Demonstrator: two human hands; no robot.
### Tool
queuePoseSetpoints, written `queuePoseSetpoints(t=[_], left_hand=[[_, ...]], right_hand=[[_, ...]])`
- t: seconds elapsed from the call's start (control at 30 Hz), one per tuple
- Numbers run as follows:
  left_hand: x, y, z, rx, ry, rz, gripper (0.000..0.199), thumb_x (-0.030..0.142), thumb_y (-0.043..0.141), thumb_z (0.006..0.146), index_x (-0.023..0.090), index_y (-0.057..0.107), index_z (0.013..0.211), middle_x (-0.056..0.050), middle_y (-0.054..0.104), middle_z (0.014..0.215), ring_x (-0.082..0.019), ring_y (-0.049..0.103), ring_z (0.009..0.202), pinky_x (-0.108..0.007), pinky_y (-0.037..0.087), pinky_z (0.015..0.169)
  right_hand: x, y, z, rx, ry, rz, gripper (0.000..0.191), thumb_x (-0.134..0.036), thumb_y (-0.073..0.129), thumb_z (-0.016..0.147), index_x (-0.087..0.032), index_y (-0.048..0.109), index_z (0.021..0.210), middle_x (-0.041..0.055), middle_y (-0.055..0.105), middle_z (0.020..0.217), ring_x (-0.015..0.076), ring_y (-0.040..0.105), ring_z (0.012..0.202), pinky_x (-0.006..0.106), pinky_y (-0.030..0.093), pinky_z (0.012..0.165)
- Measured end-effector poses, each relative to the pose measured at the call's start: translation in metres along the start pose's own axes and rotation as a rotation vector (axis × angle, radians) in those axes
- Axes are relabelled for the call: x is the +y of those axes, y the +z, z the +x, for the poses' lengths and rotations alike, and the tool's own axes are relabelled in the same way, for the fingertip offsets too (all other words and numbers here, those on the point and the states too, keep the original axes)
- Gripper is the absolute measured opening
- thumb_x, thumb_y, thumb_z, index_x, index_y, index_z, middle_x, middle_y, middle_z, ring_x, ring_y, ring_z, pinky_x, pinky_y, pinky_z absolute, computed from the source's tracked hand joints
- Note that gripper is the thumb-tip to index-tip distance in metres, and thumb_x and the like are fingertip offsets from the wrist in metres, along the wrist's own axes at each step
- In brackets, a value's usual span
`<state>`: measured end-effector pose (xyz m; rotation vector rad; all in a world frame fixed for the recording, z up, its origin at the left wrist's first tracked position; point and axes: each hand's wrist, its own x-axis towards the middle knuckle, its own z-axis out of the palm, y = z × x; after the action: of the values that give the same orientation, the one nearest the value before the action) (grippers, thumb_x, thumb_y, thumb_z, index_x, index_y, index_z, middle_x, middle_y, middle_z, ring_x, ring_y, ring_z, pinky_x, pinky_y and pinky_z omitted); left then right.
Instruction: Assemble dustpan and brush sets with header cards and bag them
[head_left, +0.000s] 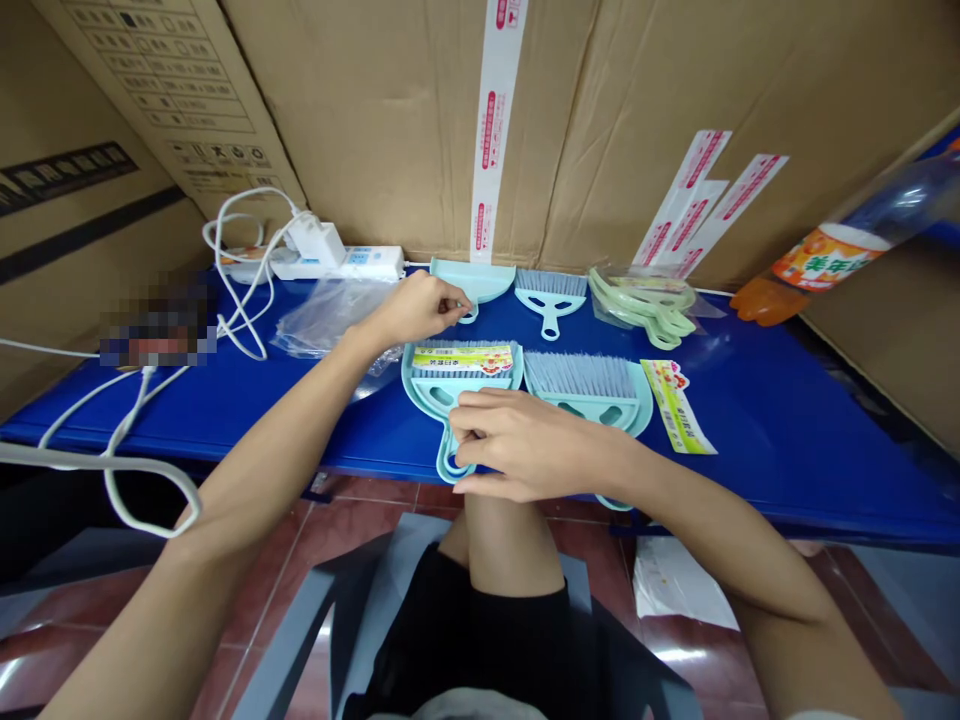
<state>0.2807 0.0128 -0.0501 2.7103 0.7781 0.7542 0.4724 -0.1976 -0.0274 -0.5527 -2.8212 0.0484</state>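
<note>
My left hand [420, 308] reaches to the back of the table, its fingers pinched at the handle of a light blue dustpan [480, 278]. Closer to me, my right hand [525, 440] curls its fingers over the handle of another dustpan [411, 385]. In that pan lies a brush [480, 383] with a printed label card [457, 358] across its bristles. To the right is a second brush [581, 378] lying in a dustpan [643, 405], partly covered by my right hand and wrist. A loose brush [551, 295] rests beside the back dustpan.
Another label card [679, 405] lies on the blue table [787, 430]. A bagged green set [645, 305] and an orange drink bottle [817, 265] are at the back right. Clear plastic bags [330, 315], a power strip [371, 262] and white cables [244, 300] occupy the left. Cardboard [390, 120] stands behind.
</note>
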Motion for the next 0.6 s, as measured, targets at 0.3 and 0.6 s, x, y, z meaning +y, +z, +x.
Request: queuePoseSetpoints(t=[0.3,0.6], left_hand=[[0.0023,-0.0014,0.0002,-0.002,-0.007,0.01,0.029,0.031,0.064,0.095,0.022,0.09,0.101,-0.005,0.084,0.077,-0.024,0.077,0.07,-0.033,0.054,0.073],[0.0031,-0.0026,-0.0003,-0.025,0.012,-0.052,0.025,0.029,0.067,0.096,0.022,0.091,0.101,-0.005,0.085,0.08,-0.022,0.078,0.072,-0.033,0.056,0.074]], right_hand=[[0.0057,0.0027,-0.0001,-0.009,0.001,0.048,0.023,-0.03,0.074,0.111,-0.016,0.084,0.097,0.0087,0.075,0.101,0.0218,0.064,0.096,0.036,0.054,0.093],[0.0084,0.0014,-0.0038,0.006,0.025,0.174,0.022,-0.029,0.069,0.113,-0.016,0.084,0.103,0.0089,0.076,0.102,0.023,0.068,0.098,0.037,0.057,0.092]])
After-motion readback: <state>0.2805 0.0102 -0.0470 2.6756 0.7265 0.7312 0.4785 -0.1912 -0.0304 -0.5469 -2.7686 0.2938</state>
